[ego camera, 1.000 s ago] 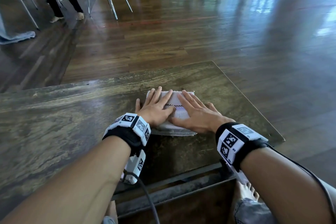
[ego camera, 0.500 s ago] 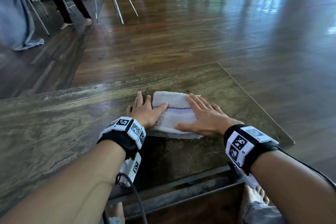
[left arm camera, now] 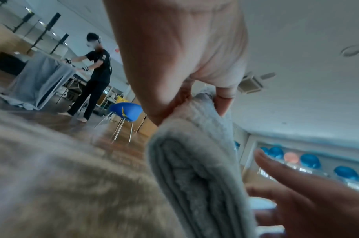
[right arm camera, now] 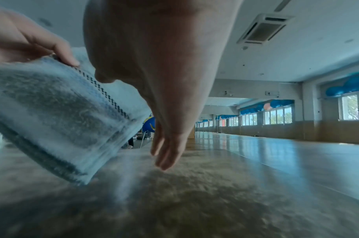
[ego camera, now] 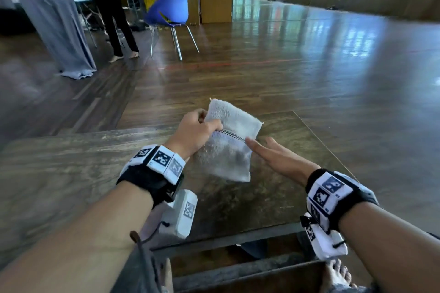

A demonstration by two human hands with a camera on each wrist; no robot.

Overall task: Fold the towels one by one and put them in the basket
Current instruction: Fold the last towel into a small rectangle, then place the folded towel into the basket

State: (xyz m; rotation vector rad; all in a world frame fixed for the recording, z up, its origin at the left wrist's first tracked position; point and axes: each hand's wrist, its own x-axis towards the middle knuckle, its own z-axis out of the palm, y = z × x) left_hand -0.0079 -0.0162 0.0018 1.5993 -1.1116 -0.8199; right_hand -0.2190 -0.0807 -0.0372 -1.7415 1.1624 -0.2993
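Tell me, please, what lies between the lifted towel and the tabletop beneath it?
Nothing: the right wrist view shows the towel hanging clear over bare tabletop.

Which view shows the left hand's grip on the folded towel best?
Head view: the left hand grips the towel by its upper edge, lifted off the table. Left wrist shows fingers pinching the folded layers, blurred. Right wrist shows only fingertips on the towel.
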